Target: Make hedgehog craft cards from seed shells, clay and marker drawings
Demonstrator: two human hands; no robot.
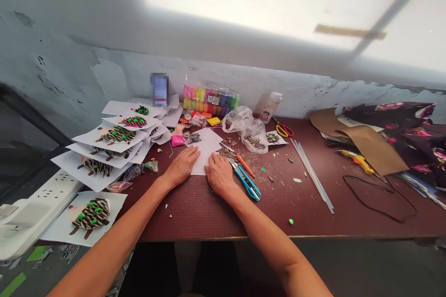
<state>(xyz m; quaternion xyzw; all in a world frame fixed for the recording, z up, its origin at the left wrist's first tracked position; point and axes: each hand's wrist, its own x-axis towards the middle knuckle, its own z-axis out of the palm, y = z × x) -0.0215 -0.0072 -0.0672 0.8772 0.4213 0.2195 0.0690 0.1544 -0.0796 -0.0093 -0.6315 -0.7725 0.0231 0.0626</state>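
Note:
A white sheet of paper lies on the dark red table between my hands. My left hand rests flat on its left edge, fingers stretched out and pointing forward. On the right edge lies my right hand, its fingers also extended over the paper. Neither hand grips anything. Just right of my right hand are a teal utility knife and an orange pen-like tool. Striped seeds are scattered behind them, near a clear plastic bag with more seeds.
Papers with seed-covered hedgehog figures are stacked at the left, beside a power strip. Coloured clay packs, a white bottle and scissors stand or lie behind. Glue sticks and a yellow glue gun lie right.

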